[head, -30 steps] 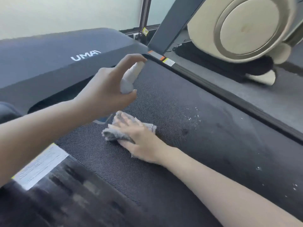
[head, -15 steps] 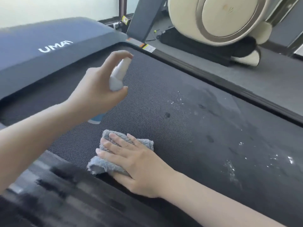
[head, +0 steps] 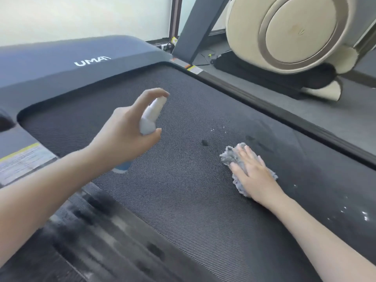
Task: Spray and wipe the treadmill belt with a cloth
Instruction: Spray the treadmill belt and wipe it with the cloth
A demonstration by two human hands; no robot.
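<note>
Soft, bright daylight comes from the frosted window at the top left, so shadows on the matte treadmill belt are faint and only the droplets at the lower right glint. Motion blur smears the side rail at the lower left and softens the spray bottle, and the wide lens bows straight edges near the frame's borders.

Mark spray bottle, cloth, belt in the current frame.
Spray bottle (head: 150, 117): head view, on its white upper body.
Cloth (head: 228, 157): head view, on the grey bunched edge at its left.
Belt (head: 183, 190): head view, on bare weave near frame centre.
</note>
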